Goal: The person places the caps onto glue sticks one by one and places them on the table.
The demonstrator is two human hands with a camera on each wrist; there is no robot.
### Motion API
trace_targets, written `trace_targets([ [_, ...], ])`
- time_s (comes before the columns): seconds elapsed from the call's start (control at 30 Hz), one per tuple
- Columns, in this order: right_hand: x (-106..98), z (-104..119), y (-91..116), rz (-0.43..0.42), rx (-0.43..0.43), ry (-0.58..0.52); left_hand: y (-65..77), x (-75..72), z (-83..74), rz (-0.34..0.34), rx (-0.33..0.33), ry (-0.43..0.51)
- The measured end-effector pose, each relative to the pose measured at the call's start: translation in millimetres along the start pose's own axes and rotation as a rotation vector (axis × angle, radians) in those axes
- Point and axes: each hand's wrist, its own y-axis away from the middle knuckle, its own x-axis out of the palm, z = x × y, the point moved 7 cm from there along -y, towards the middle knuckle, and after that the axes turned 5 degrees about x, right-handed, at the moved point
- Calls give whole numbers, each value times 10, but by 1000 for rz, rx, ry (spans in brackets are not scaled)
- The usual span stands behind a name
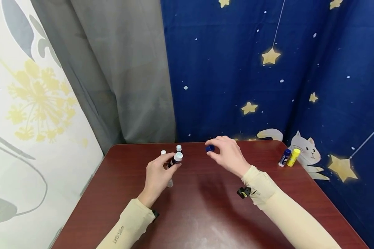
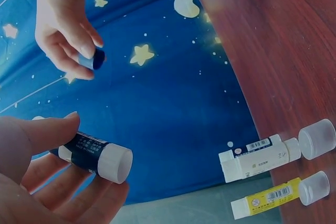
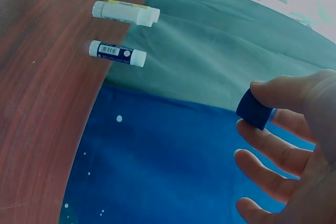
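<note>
Left hand [image 1: 158, 172] pinches a tube [image 2: 90, 153], right hand [image 1: 228, 154] a cap [image 3: 255, 110]; head view adds two seemingly capped sticks [image 1: 293, 158].

The place looked like a homelike room, though its exact kind could not be told: 1 reddish-brown table [image 1: 187, 214] stood before a blue curtain [image 1: 218, 86] printed with stars and a cat, a plain grey curtain [image 1: 137, 69] and white floral fabric [image 1: 40, 100].

We see a glossy reddish-brown wood-grain table [image 1: 190, 207] before a plain grey fabric curtain [image 1: 137, 76] and a deep-blue fabric curtain [image 1: 218, 76] printed with yellow stars (plus a white cat [image 1: 303, 147], lower right). At far left, we find a white flower-patterned backdrop [image 1: 40, 100]; light glints off the tabletop.
</note>
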Motion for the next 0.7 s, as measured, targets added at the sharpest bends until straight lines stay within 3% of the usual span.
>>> trace_targets([
  [0.4, -238, -320, 315, -61, 133, -56, -1, 19, 64, -23, -35, -2],
  [0.7, -331, -444, 440, -92, 160, -87, -61, 44, 64, -39, 4, -63],
])
